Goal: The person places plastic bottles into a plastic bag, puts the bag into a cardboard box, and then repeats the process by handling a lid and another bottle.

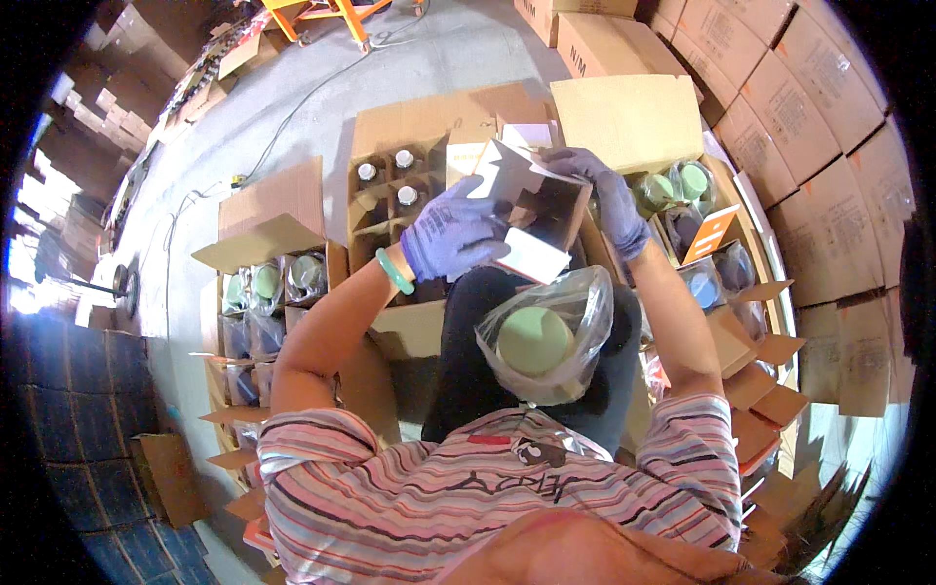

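A small open-topped cardboard box [561, 216] is tilted in front of me, its dark inside and raised flaps showing. My left hand [453, 234], in a purple work glove, holds its near left side, fingers curled against the flaps. At the far right edge my right hand [606, 200], gloved alike, grips the box wall with bent fingers. On my lap rests a round container with a pale green top [534, 341], wrapped in a clear plastic bag [590, 302]. Both hands are apart from it.
A divided carton [419, 317] with several white-capped bottles [404, 158] stands ahead. Open cartons of bagged green-topped containers flank me at left [265, 281] and right [694, 181]. Stacked brown cartons [790, 97] form a wall at right. A cable [283, 125] crosses the floor.
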`<state>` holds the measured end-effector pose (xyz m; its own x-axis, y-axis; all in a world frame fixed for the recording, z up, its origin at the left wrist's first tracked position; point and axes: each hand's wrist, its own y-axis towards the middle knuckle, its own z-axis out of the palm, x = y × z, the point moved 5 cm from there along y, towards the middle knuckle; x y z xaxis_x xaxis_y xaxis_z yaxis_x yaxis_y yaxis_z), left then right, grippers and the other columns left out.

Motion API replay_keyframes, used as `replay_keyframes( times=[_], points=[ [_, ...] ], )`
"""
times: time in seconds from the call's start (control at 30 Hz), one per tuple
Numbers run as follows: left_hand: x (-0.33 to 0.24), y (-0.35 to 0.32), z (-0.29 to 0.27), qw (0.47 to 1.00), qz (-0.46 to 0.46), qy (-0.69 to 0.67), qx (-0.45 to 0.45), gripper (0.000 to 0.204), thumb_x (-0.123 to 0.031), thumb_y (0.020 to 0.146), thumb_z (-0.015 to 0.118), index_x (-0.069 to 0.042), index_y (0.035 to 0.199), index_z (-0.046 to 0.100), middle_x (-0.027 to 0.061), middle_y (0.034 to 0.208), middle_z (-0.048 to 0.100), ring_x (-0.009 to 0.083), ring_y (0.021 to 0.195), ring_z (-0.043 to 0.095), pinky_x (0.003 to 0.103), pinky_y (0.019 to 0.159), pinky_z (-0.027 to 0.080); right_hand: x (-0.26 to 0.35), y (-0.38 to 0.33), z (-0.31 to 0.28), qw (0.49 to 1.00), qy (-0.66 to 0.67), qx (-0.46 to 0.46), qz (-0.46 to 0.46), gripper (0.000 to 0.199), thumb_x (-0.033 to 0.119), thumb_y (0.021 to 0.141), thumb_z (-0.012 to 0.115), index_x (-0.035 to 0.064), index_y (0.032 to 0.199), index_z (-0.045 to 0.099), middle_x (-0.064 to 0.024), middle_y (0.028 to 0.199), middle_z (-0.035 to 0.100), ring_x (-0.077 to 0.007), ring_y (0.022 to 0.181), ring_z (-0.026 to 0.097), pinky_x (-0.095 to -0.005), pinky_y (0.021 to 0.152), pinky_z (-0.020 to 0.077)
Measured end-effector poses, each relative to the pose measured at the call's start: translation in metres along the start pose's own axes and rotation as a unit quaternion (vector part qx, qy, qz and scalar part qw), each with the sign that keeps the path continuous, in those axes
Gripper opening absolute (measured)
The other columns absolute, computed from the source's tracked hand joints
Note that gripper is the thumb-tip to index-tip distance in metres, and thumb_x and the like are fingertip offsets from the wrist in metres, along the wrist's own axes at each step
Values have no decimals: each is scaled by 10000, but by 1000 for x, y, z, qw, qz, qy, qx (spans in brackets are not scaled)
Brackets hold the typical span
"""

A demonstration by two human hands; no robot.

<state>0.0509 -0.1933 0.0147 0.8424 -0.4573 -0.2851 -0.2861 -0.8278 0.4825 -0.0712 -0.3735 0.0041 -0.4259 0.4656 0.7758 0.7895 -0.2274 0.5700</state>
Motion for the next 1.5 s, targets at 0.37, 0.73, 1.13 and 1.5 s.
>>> replay_keyframes(
  times=[0.37,0.73,1.13,1.5],
  points=[
    [4,49,17,992,-57,89,74,401,-267,839,597,-27,1159,572,153,1301,523,319,1190,470,411,996,368,-27,-5,-18,976,75,-66,192,395,293,961,398,-38,1000,610,-110,1016,612,-195,977,541,-298,883,418],
    [60,46,34,956,-283,80,4,586,-231,813,655,-105,1346,446,213,1319,487,358,1257,430,411,1038,364,-19,6,5,916,-296,-270,-1,306,273,820,666,56,1023,592,-127,1035,606,-320,1041,536,-461,914,409],
    [106,5,54,874,-474,-105,6,449,-282,880,544,-16,1241,528,250,1052,626,351,964,606,382,855,454,-36,-3,34,835,-512,172,100,218,312,744,633,283,933,737,-31,1283,520,-286,1254,397,-493,1064,278],
    [96,-38,77,844,-491,-211,-54,376,-278,914,525,-23,1189,561,65,827,578,158,751,510,314,696,451,-23,-8,67,723,-650,172,159,206,243,826,556,234,940,728,-58,1159,583,-246,1123,505,-509,962,353]
  ],
)
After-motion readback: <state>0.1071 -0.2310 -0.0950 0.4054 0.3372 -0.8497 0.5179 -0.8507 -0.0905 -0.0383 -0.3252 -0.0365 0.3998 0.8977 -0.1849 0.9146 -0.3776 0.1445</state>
